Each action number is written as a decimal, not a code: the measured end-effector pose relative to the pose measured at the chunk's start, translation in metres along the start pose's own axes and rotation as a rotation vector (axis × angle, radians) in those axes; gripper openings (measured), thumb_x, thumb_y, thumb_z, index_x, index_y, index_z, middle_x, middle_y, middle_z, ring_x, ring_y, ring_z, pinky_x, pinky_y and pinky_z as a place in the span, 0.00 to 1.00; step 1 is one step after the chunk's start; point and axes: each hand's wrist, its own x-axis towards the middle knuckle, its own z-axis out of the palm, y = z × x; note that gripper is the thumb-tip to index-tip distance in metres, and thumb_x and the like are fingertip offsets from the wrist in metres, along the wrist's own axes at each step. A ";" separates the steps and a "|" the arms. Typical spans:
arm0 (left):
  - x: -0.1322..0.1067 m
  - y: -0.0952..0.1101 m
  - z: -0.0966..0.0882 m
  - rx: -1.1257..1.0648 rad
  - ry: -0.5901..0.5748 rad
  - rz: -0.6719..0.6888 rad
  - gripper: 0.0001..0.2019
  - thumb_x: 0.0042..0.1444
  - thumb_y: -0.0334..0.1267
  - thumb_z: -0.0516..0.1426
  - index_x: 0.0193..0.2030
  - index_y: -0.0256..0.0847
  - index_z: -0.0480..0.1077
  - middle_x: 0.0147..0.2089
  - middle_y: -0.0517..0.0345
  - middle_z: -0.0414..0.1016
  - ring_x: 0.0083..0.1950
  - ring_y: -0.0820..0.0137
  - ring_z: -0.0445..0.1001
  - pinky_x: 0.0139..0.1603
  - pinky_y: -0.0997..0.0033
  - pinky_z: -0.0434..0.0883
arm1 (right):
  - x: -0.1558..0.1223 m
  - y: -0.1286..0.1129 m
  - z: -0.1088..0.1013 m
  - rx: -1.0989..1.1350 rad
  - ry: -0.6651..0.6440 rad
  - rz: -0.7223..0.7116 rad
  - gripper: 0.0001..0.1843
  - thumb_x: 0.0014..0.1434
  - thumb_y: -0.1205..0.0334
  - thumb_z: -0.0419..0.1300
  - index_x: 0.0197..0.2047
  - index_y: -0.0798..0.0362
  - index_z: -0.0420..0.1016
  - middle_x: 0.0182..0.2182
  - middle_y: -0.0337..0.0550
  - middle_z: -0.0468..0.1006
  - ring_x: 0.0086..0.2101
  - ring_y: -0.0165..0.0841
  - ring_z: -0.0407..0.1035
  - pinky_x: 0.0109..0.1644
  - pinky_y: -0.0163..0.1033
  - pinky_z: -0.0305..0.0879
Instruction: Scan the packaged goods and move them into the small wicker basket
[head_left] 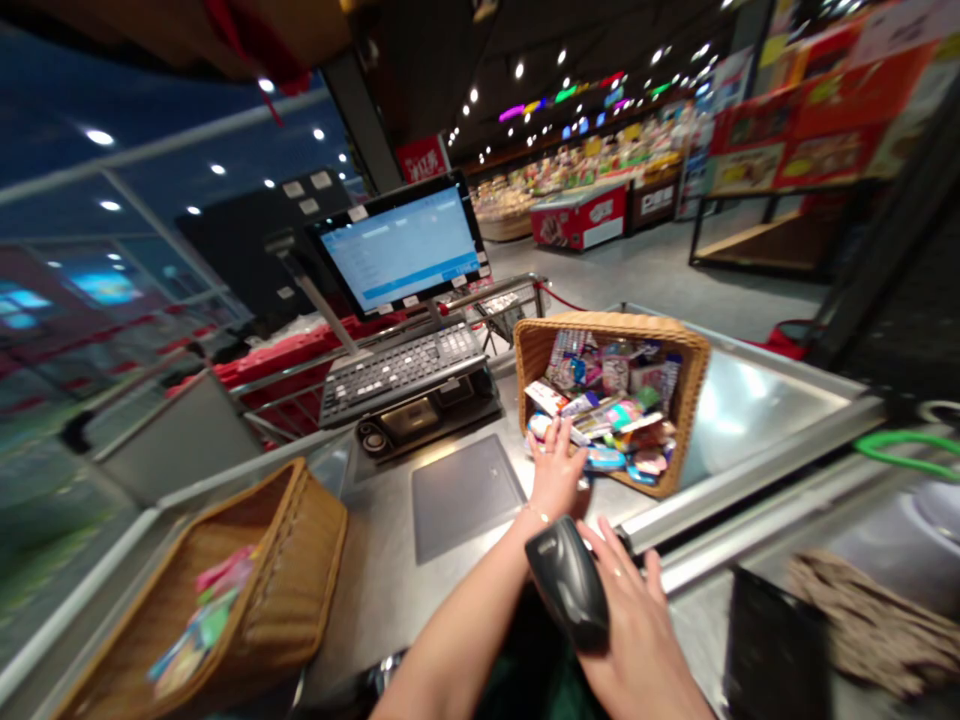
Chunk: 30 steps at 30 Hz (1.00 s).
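Note:
My left hand (pixel 555 472) reaches over the near side of a wicker basket (pixel 691 400), which is tilted towards me and full of small packaged goods (pixel 619 415). Its fingers are stretched out and apart on the nearest packets; I see no packet gripped. Close to my left wrist, my right hand (pixel 637 610) holds a black handheld barcode scanner (pixel 568 583). Some of the right fingers extend past the scanner, and its handle is hidden. At the lower left, a second wicker basket (pixel 311 560) contains a few colourful packets (pixel 206 610), blurred.
A lit monitor (pixel 405 245) stands behind a keyboard (pixel 409 370). A grey pad (pixel 469 497) lies on the metal counter (pixel 375 600). To the right are a black flat object (pixel 776 645), a brown cloth-like bundle (pixel 877 620) and a green loop (pixel 911 445).

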 end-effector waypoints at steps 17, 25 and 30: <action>0.012 0.005 0.040 0.073 0.030 0.006 0.08 0.58 0.31 0.53 0.42 0.40 0.71 0.72 0.42 0.49 0.73 0.53 0.46 0.63 0.26 0.47 | -0.001 0.002 -0.005 0.038 0.036 0.103 0.31 0.52 0.70 0.48 0.61 0.55 0.62 0.62 0.51 0.65 0.64 0.50 0.54 0.60 0.69 0.54; 0.006 0.001 0.042 0.106 0.191 0.030 0.07 0.59 0.35 0.54 0.39 0.43 0.73 0.69 0.48 0.58 0.70 0.54 0.54 0.65 0.29 0.46 | -0.003 0.008 -0.005 0.023 0.003 0.067 0.33 0.51 0.70 0.50 0.62 0.56 0.61 0.63 0.53 0.64 0.64 0.51 0.54 0.58 0.69 0.56; -0.009 -0.014 0.021 0.141 0.294 -0.042 0.11 0.58 0.36 0.56 0.47 0.49 0.73 0.67 0.48 0.61 0.69 0.56 0.57 0.66 0.31 0.37 | -0.001 0.008 -0.003 0.035 0.009 0.051 0.31 0.52 0.69 0.50 0.61 0.55 0.62 0.62 0.53 0.65 0.63 0.52 0.54 0.57 0.71 0.58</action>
